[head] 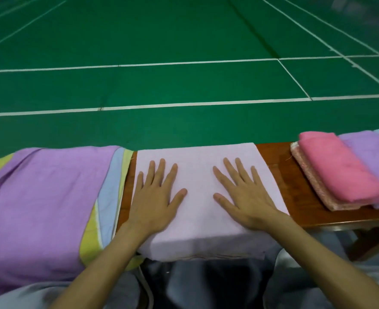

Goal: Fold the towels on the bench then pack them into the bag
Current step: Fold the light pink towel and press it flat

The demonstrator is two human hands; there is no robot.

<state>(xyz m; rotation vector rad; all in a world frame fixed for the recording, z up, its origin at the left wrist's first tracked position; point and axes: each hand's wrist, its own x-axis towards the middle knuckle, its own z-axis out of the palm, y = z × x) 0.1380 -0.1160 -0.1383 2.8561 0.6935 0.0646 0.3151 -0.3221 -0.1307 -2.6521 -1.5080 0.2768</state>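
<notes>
A pale pink towel lies folded flat across the wooden bench, its near edge hanging over the front. My left hand rests palm down on its left half with fingers spread. My right hand lies flat on its right half, fingers straight. To the left, a purple cloth with yellow and blue stripes covers the bench. At the right sits a pile of folded towels: a bright pink one on top of a patterned one, with a lilac one beside it. No bag is recognisable in view.
Beyond the bench stretches a green sports court floor with white lines. A strip of bare wood shows between the pale towel and the folded pile. My knees in grey trousers are below the bench front.
</notes>
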